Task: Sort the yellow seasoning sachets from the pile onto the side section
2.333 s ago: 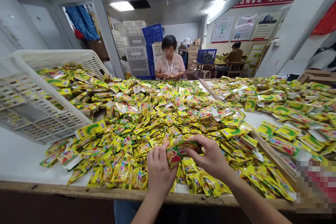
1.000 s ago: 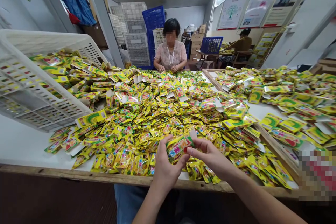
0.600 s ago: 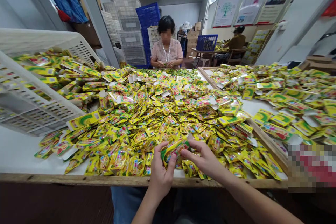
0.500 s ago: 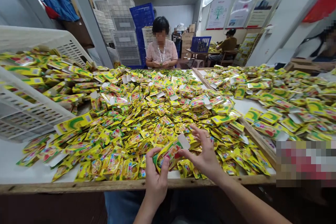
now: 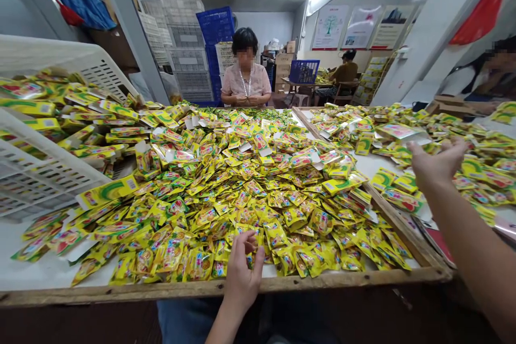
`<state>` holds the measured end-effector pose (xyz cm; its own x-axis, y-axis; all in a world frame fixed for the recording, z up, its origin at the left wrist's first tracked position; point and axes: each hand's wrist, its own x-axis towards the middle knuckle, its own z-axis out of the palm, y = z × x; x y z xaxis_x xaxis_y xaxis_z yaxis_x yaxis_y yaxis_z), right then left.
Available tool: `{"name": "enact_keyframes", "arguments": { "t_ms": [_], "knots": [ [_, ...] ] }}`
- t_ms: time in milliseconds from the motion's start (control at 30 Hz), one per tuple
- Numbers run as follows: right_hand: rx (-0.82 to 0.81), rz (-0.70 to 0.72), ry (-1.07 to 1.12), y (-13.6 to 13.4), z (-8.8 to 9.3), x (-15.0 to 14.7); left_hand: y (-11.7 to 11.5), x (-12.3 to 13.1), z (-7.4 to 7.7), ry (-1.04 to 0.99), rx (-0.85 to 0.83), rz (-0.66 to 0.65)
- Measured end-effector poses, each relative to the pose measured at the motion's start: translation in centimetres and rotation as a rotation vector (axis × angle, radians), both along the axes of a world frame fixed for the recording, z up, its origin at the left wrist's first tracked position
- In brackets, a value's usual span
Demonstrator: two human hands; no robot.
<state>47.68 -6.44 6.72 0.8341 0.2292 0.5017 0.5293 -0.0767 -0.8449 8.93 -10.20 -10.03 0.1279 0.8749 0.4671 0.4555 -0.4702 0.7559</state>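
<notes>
Left hand [image 5: 242,271]: fingers loosely curled, holding nothing visible, fingertips at the near edge of the main heap of yellow-green foil sachets [image 5: 209,204]; contact with the heap cannot be confirmed. Right hand [image 5: 437,164]: open, fingers spread, empty, above a second spread of sachets [image 5: 484,137]. One flat sachet [image 5: 399,131] sits just beyond the right fingertips, over that spread; whether it is airborne or resting cannot be determined.

The main heap covers the white surface [image 5: 40,252], which has a wooden front edge [image 5: 226,286]. A raised wooden strip [image 5: 403,226] separates the main heap from the second spread. At left, a tilted white plastic crate [image 5: 92,67] lies open toward the main heap, with sachets inside and against it.

A co-worker [image 5: 245,72] stands across the surface, hands together at chest height. Beyond, another co-worker [image 5: 344,70] sits at a table beside a blue crate [image 5: 304,71]. Stacked crates [image 5: 183,48] stand along the back.
</notes>
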Motion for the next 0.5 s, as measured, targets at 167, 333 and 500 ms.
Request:
{"name": "enact_keyframes", "arguments": {
  "t_ms": [167,333,500],
  "knots": [
    [-0.425,0.511,-0.327,4.4,-5.3,-5.9,-0.5,0.5,-0.1,0.152,0.103,-0.073],
    [-0.704,0.808,-0.404,11.1,-11.4,-13.6,-0.5,0.7,-0.2,0.319,0.19,-0.078],
    [-0.92,0.88,-0.454,14.4,-12.0,-14.5,-0.9,1.4,-0.6,0.333,0.187,-0.027]
  ]
}}
